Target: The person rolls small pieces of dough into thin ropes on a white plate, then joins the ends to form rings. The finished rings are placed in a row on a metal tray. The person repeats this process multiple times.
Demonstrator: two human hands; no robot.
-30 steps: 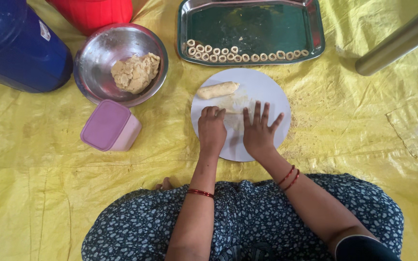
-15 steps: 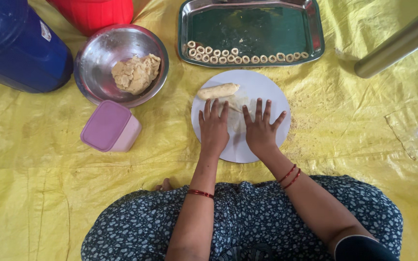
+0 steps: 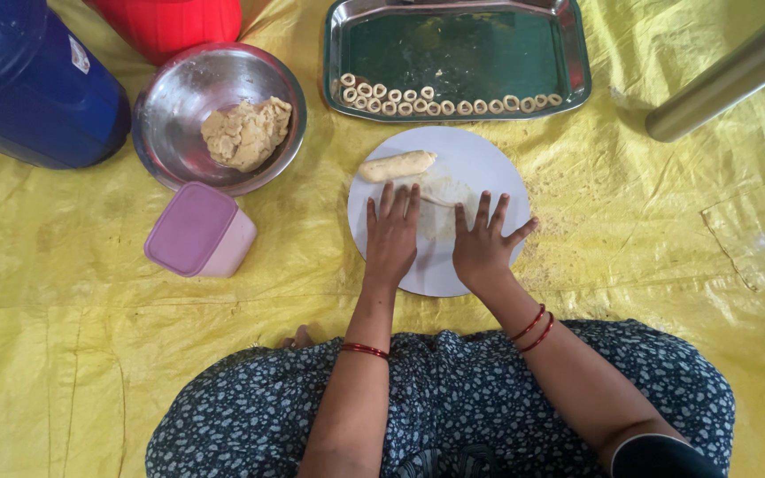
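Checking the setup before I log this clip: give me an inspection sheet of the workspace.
Surface: yellow sheet, crumb-dusted.
Job's things: thin dough strand and thick dough roll on white round board.
Clutter: steel bowl of dough, tray with a row of dough rings, lilac box, blue container, red container, steel cylinder.
Grippers: left hand and right hand flat, fingers spread over the strand.
Cables: nothing seen.
Surroundings: patterned lap.

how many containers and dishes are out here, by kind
steel bowl: 1
steel tray: 1
white plate: 1
lidded purple box: 1
blue container: 1
red container: 1
total: 6
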